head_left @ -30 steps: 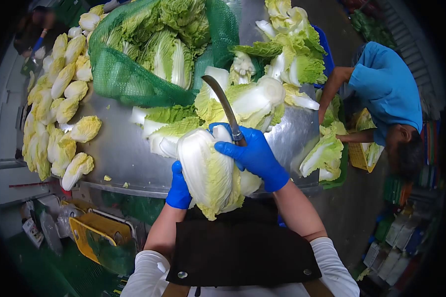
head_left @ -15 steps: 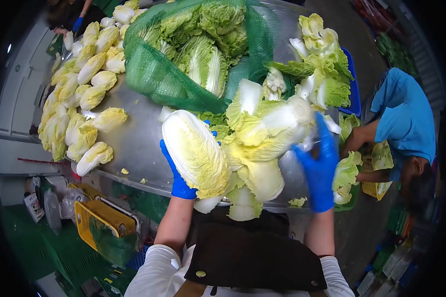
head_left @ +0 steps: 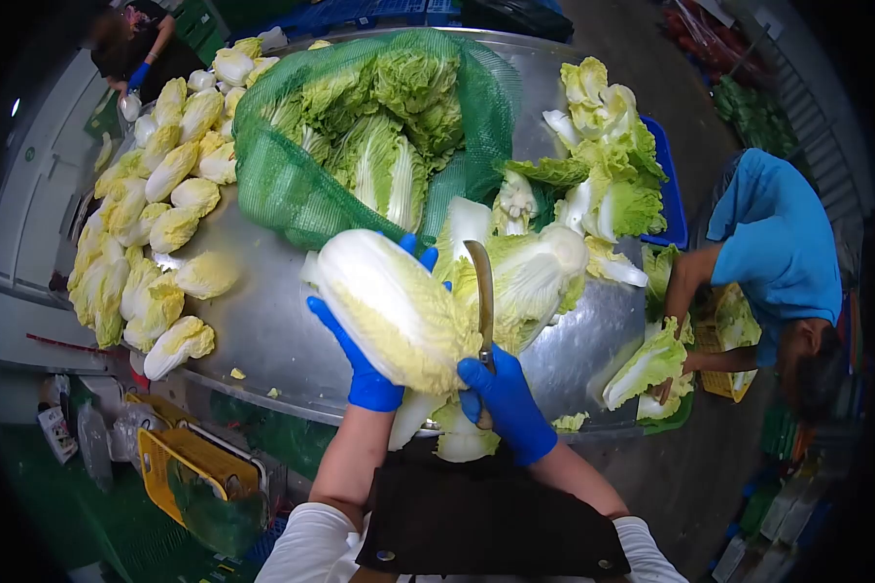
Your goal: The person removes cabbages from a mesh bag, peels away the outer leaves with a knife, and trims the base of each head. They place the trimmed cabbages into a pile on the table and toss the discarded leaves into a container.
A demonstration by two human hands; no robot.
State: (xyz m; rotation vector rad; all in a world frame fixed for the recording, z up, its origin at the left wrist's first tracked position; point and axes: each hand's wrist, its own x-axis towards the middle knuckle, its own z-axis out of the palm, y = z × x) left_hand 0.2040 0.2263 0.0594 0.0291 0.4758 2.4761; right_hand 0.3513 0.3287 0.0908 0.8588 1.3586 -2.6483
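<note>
My left hand [head_left: 362,361], in a blue glove, grips a napa cabbage [head_left: 391,306] from below and holds it above the near edge of the steel table [head_left: 262,330]. My right hand [head_left: 504,400], also gloved blue, is closed on the handle of a knife [head_left: 482,296]. The blade points up and away, right beside the cabbage's cut end. Loose outer leaves [head_left: 530,277] lie just behind the blade.
A green net sack [head_left: 292,185] full of cabbages lies at the back of the table. Several trimmed cabbages [head_left: 151,233] are heaped on the left. At the right a person in a blue shirt [head_left: 778,243] bends over leaves and a yellow crate. A yellow crate [head_left: 190,466] sits below left.
My right hand came back from the right side of the table, now holding the knife against the cabbage. The left hand has kept the cabbage raised.
</note>
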